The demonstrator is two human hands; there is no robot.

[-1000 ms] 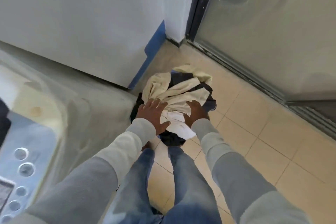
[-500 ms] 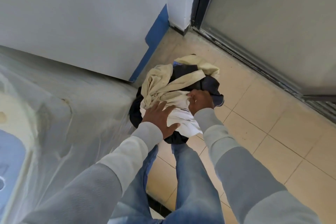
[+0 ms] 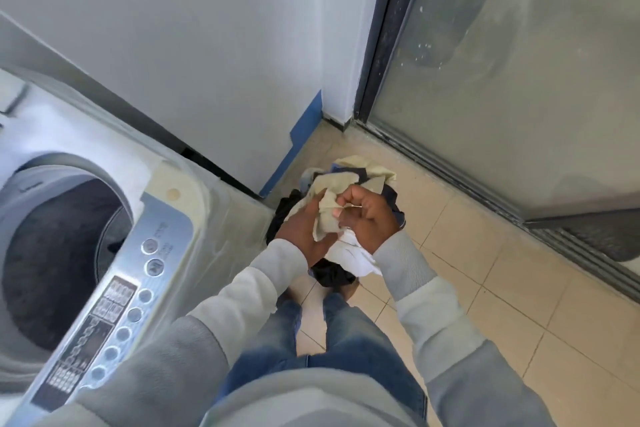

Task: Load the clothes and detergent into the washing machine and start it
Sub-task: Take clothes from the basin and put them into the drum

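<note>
A pile of clothes (image 3: 360,170), cream, white and dark pieces, lies on the tiled floor beside the washing machine. My left hand (image 3: 304,229) and my right hand (image 3: 367,218) both grip a bunched cream garment (image 3: 327,215) lifted just above the pile, with a white piece (image 3: 353,253) hanging under it. The top-loading washing machine (image 3: 166,191) stands at the left with its lid up and its dark drum (image 3: 59,253) showing. Its silver control panel (image 3: 114,305) with round buttons runs along the near edge.
A grey wall (image 3: 173,45) with a blue strip (image 3: 294,149) at its base stands behind the machine. A frosted glass door (image 3: 519,80) in a dark frame fills the right. Beige floor tiles (image 3: 519,305) spread to the right of my jeans-clad legs.
My hands went from pressing flat on the pile to closing on the cream garment and raising it. The view swung left, bringing the open drum and panel into sight.
</note>
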